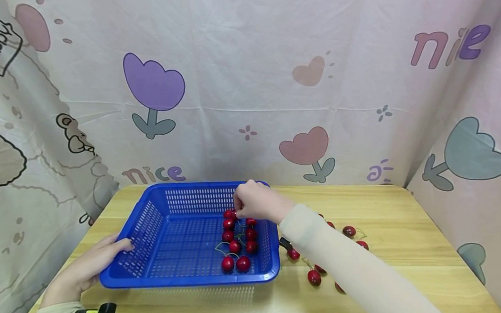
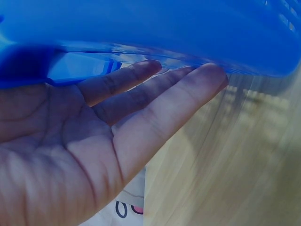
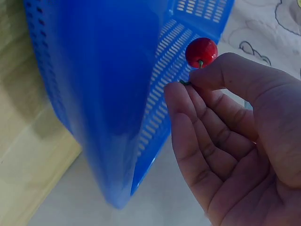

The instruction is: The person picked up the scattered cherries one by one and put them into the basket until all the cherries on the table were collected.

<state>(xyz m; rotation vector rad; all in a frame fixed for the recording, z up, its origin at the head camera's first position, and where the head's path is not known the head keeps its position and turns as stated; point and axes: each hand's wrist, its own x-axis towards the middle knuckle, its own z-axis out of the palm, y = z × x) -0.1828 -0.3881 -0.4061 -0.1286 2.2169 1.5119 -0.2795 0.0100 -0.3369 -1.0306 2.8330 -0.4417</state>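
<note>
A blue plastic basket point(image 1: 190, 282) with slotted sides holds two rows of red cherries point(image 1: 234, 247) along its right side. My left hand point(image 1: 92, 264) grips the basket's left side, thumb over the rim; in the left wrist view, its fingers point(image 2: 160, 113) reach beneath the blue plastic. Over the basket's back right part, my right hand point(image 1: 259, 201) pinches a cherry by its green stem between thumb and fingertips. That cherry point(image 3: 201, 52) shows clearly in the right wrist view, just above the thumb tip.
More cherries point(image 1: 314, 277) lie loose on the wooden table point(image 1: 399, 272) to the right of the basket, some hidden behind my right forearm point(image 1: 349, 257). A printed curtain point(image 1: 234, 78) hangs behind the table and along both sides.
</note>
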